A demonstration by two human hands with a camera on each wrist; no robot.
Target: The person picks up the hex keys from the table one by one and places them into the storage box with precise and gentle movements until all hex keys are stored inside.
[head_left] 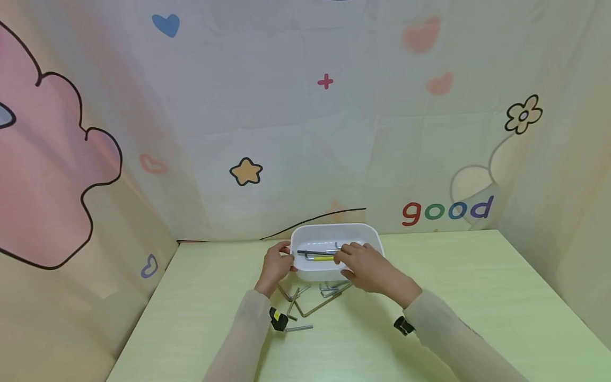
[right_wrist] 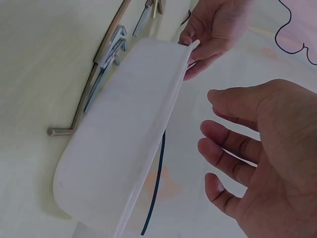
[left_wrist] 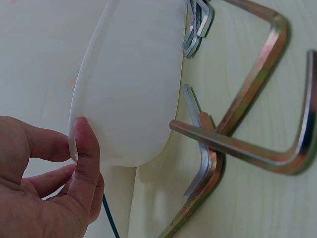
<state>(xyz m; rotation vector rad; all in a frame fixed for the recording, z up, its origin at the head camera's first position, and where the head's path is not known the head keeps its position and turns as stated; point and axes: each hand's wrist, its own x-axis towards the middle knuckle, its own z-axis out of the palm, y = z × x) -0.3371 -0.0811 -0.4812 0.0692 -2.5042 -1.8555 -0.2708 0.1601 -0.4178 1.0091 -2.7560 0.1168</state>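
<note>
A white plastic tub (head_left: 317,275) stands near the back of the table. Its left rim is pinched between the thumb and fingers of my left hand (head_left: 278,265), also plain in the left wrist view, where the hand (left_wrist: 54,183) grips the tub's edge (left_wrist: 133,89). My right hand (head_left: 374,269) is over the tub's right front side; in the right wrist view this hand (right_wrist: 252,148) has its fingers loosely bent and apart, with nothing seen between them. Inside the tub lie a yellow-sleeved hex key (head_left: 323,259), a dark rod (head_left: 310,252) and silver keys.
In front of the tub, several L-shaped hex keys lie on the table: a large bronze one (head_left: 320,306), a smaller bronze one (head_left: 293,305) and silver ones (head_left: 329,291). Nearer the front is a short silver piece (head_left: 299,328). A printed curtain (head_left: 286,106) hangs behind.
</note>
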